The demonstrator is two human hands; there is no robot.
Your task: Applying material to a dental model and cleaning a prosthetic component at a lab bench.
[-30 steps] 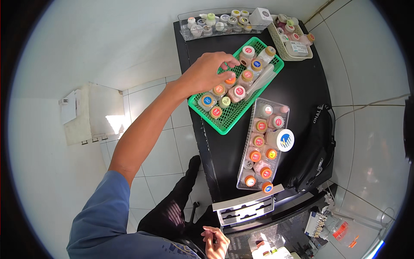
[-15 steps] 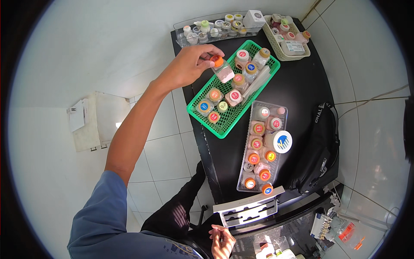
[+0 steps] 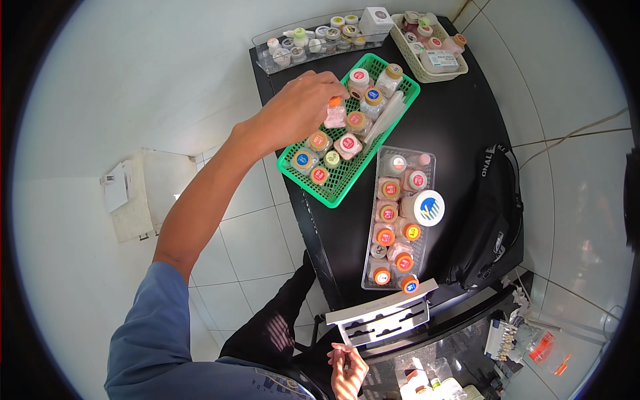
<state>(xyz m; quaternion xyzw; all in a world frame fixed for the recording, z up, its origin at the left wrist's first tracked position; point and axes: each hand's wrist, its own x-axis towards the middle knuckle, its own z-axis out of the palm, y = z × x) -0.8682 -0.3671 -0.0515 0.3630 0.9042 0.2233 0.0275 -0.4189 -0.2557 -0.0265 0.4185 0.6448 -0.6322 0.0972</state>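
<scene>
1. Swinging from a tilt toward upright, the orange-capped bottle (image 3: 335,117) is shifting with the left hand (image 3: 308,100) since the earlier frame.
2. Head view: picking up seems done, release remaining; that hand is gripping near the cap, over the green basket (image 3: 327,193), base contact unclear. Other bottles (image 3: 349,145) are standing around.
3. Left hand is reaching knuckles-up; right hand (image 3: 349,375), well below the grip, is curling, contents unclear.

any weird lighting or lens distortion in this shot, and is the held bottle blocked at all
Head view: sunlight falls in stripes on the dark trouser leg; head view: the right edge of the black table bows outward, fisheye-style; head view: the left fingers partly hide the orange-capped bottle.
</scene>
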